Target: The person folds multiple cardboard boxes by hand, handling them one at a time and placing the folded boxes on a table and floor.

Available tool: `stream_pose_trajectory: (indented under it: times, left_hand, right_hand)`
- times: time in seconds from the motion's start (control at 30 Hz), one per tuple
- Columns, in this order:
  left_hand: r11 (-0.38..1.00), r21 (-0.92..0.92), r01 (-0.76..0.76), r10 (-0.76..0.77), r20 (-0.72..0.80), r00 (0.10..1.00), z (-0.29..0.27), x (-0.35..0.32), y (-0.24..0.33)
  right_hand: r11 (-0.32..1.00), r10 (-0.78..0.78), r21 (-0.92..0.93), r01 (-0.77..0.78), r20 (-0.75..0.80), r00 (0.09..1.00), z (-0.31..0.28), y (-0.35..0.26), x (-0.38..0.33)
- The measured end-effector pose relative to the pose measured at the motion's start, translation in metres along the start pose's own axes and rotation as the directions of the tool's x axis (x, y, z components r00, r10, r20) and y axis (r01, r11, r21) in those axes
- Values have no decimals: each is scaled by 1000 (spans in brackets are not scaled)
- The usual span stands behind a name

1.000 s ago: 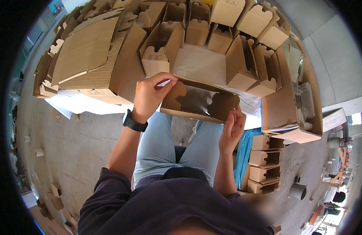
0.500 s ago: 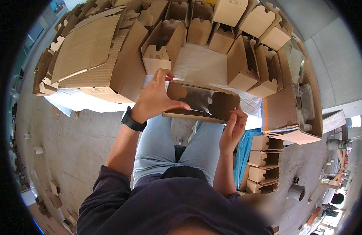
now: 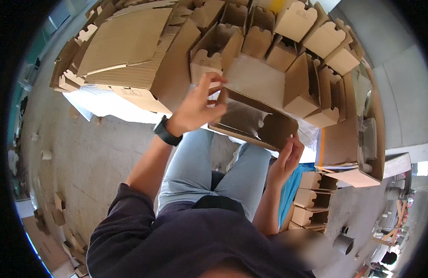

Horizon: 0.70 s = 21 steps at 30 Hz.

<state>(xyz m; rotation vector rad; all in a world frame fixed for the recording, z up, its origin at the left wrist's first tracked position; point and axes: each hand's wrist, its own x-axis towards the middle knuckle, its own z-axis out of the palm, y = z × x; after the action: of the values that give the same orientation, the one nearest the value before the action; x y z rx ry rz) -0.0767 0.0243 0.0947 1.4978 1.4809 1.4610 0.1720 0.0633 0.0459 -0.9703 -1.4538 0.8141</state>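
An open, narrow cardboard box is held above my lap, its long side across me and its right end tilted nearer to me. Dark inner walls and a pale greyish area show inside it. At its left end, my left hand is closed with bent fingers and thumb around the end wall, slightly blurred. My right hand pinches the right end between thumb and fingers. A dark watch is on my left wrist.
Several similar open boxes stand on a white-covered surface ahead. A big carton is at the left, another at the right. More small boxes are stacked beside a blue plastic sheet to my right.
The view has shifted, so the surroundings sit farther right. The box's right end has tilted nearer to me. My left fingers have curled more at the left end; my right hand keeps its pinch.
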Motion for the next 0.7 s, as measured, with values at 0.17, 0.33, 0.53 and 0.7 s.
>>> stream_pose_trajectory:
  times: [0.17, 0.33, 0.53, 0.7]
  left_hand:
    - [996, 49, 70, -76, 125, 989, -15, -5, 5]
    - [984, 174, 43, -79, 208, 975, -21, -6, 7]
    - [984, 175, 23, -60, 213, 975, -22, -7, 4]
    - [994, 28, -108, 96, 271, 958, -23, -12, -9]
  right_hand:
    - [994, -84, 82, 77, 86, 993, 1, -1, 8]
    - [994, -75, 84, 64, 135, 988, -6, 1, 8]
    - [929, -204, 364, 60, 370, 906, -18, 18, 12]
    - [960, -140, 277, 35, 368, 919, -23, 17, 12]
